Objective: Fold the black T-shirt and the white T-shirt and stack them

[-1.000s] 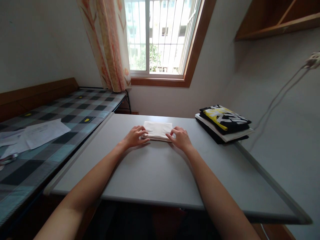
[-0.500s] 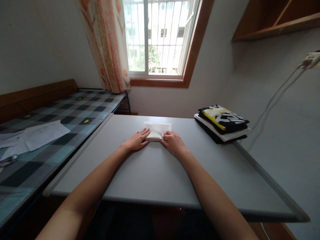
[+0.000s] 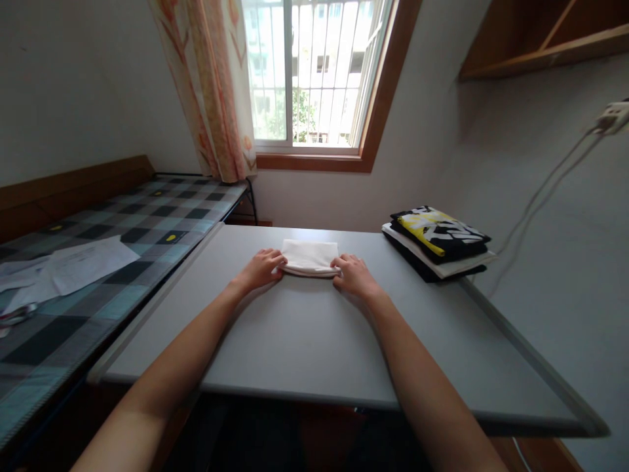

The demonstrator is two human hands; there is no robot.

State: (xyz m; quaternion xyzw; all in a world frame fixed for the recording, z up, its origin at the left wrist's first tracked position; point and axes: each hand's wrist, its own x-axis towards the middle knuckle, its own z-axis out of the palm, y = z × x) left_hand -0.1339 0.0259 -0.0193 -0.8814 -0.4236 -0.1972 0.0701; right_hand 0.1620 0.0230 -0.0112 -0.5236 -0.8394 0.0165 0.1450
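Note:
A white cloth (image 3: 310,254), folded into a small flat rectangle, lies near the far side of the grey-white table (image 3: 304,341). Its near edge shows stacked layers. My left hand (image 3: 264,267) grips the near left corner between thumb and curled fingers. At the near right corner, my right hand (image 3: 354,274) pinches the edge in the same way. Whether the cloth is a garment or a towel I cannot tell.
A stack of folded clothes (image 3: 437,242), black, white and yellow, sits at the table's back right. Left of the table is a bed (image 3: 108,282) with a checked cover and papers (image 3: 83,265). A cable (image 3: 535,190) hangs along the right wall.
Both hands have moved outward from on top of the cloth to its near corners. The left fingers, flat before, are now curled round the edge. The cloth lies in about the same spot.

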